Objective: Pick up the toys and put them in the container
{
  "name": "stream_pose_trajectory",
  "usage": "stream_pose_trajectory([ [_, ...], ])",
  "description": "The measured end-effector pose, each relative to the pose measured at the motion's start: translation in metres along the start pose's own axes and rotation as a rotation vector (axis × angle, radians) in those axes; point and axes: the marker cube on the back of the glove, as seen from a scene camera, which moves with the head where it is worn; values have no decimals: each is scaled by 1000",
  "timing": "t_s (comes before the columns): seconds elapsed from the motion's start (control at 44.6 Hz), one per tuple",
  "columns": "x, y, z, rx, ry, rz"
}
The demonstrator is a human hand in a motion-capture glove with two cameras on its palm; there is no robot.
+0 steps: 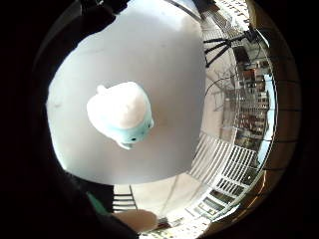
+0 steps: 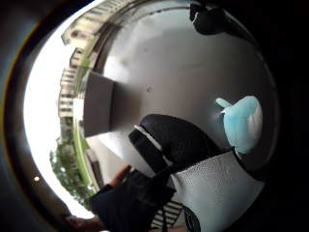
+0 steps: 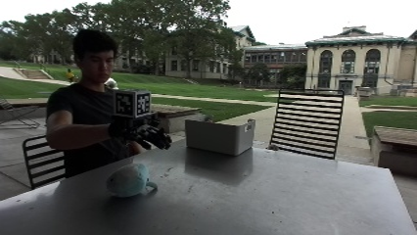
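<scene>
Currently gloved right hand raised above toy, fingers relaxed.

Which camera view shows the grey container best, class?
The outside view: the whole container stands on the table, beyond the plush toy. The thumb side palm view shows it partly, near the table's edge; the little finger side view misses it.

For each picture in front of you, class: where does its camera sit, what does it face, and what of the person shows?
Outside view: across the table, facing the person; gloved right hand raised above the plush toy, grey container behind.
Little finger side palm view: looks down on the toy; a bare fingertip at its edge.
Thumb side palm view: shows toy, container, gloved fingers.
All three share the toy.
</scene>
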Motion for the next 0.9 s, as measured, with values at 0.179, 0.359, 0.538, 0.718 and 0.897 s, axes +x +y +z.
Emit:
stream_pose_trajectory([
  [0.179,41,3,51,-47,-7,39],
  [0.359,66,9,99,-104,-57,77],
  [0.538,69,11,125,-122,-91,97],
  [0.718,62,17,136,-74,-57,148],
  [0.897,56,12,133,-40,-64,168],
])
